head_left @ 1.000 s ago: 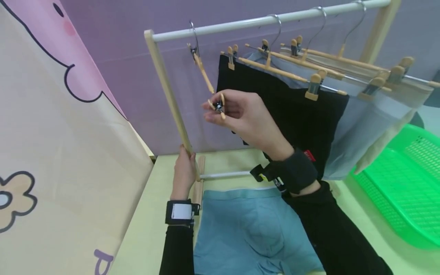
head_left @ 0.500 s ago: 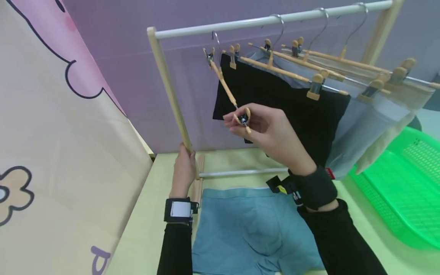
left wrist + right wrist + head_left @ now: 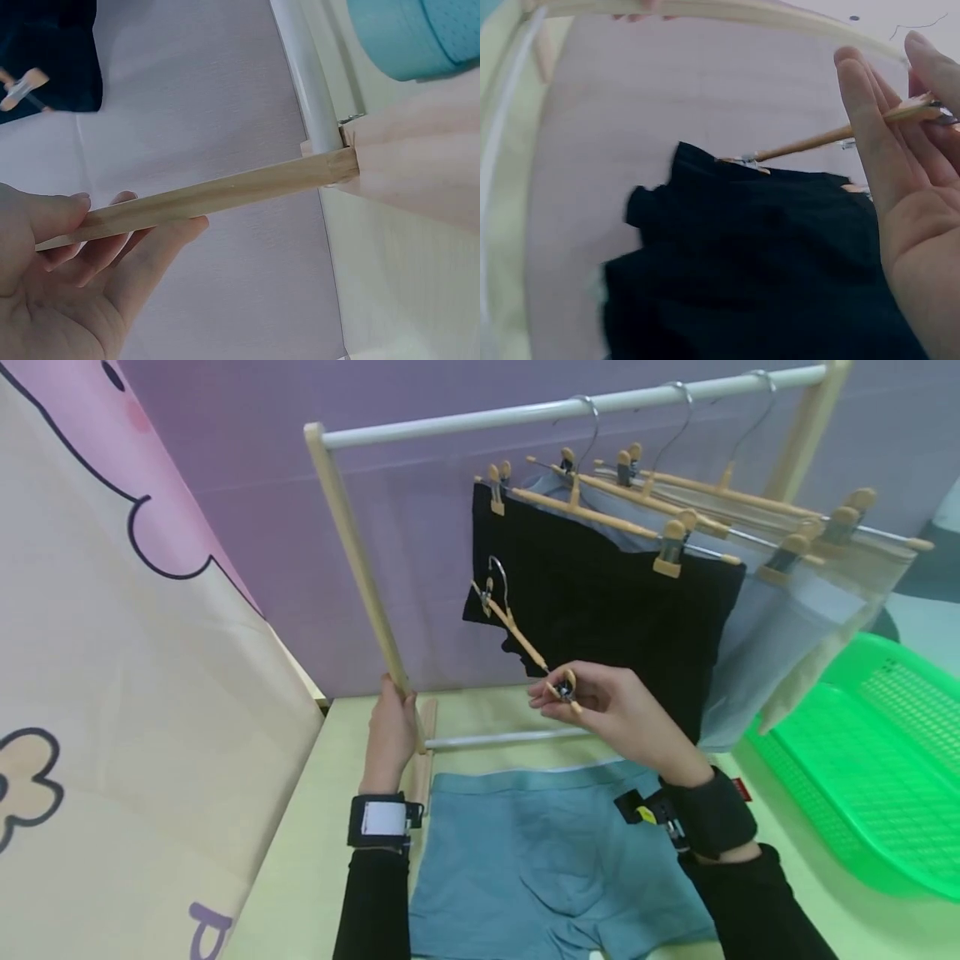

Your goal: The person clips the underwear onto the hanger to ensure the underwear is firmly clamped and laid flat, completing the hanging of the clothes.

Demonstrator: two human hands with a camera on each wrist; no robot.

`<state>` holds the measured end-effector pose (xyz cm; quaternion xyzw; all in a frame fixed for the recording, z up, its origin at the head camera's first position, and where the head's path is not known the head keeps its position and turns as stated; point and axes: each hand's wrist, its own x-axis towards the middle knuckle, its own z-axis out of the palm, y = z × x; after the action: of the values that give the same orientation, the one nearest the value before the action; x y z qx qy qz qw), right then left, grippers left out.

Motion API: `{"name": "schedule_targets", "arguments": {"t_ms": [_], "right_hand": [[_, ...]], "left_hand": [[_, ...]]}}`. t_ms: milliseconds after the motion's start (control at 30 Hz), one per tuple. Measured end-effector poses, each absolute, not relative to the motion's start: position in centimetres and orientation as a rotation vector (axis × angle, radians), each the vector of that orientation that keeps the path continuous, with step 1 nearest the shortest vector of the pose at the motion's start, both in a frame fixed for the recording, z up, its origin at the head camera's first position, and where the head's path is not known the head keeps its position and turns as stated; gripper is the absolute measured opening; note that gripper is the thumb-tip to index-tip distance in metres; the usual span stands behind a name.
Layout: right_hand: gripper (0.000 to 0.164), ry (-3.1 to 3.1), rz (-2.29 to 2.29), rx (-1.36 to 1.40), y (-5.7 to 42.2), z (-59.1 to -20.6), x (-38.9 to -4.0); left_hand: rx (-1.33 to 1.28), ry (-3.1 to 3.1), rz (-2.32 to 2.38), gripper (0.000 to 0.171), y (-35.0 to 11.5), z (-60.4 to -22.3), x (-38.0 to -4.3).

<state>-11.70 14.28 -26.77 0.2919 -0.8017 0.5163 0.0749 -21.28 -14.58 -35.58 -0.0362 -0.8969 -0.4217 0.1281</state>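
In the head view my right hand pinches one clip end of a wooden clip hanger. The hanger is off the rail, its metal hook standing up in front of black boxer briefs. My left hand grips the lower part of the rack's left wooden post; in the left wrist view, fingers and thumb lie around that post. Blue-green boxer briefs are spread flat on the table below both hands. The right wrist view shows the hanger reaching out from my right fingers.
Black, grey-blue and beige garments hang by clip hangers from the white top rail. A green plastic basket stands at the right on the pale table. A white lower bar crosses behind the blue-green briefs.
The hanger's hook has come off the top rail. My right hand has moved down and right with the hanger. The left hand has stayed on the post.
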Motion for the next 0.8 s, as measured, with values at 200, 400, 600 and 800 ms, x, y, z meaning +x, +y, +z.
{"name": "schedule_targets", "arguments": {"t_ms": [200, 400, 600, 800], "right_hand": [[0.017, -2.455, 1.608, 0.884, 15.9, -29.0, -11.8], [0.014, -2.485, 1.782, 0.850, 17.3, -30.9, -11.5], [0.023, -2.476, 1.950, 0.791, 18.6, -32.8, -11.6], [0.032, -2.429, 2.113, 0.703, 19.2, -35.1, -12.7]], "left_hand": [[-0.098, -2.612, -1.235, 0.035, -14.6, -35.8, -21.4], [-0.111, -2.616, -1.241, 0.036, -14.5, -35.7, -21.3], [-0.124, -2.614, -1.264, 0.035, -14.4, -35.7, -21.2], [-0.123, -2.603, -1.280, 0.034, -14.8, -35.9, -21.2]]}}
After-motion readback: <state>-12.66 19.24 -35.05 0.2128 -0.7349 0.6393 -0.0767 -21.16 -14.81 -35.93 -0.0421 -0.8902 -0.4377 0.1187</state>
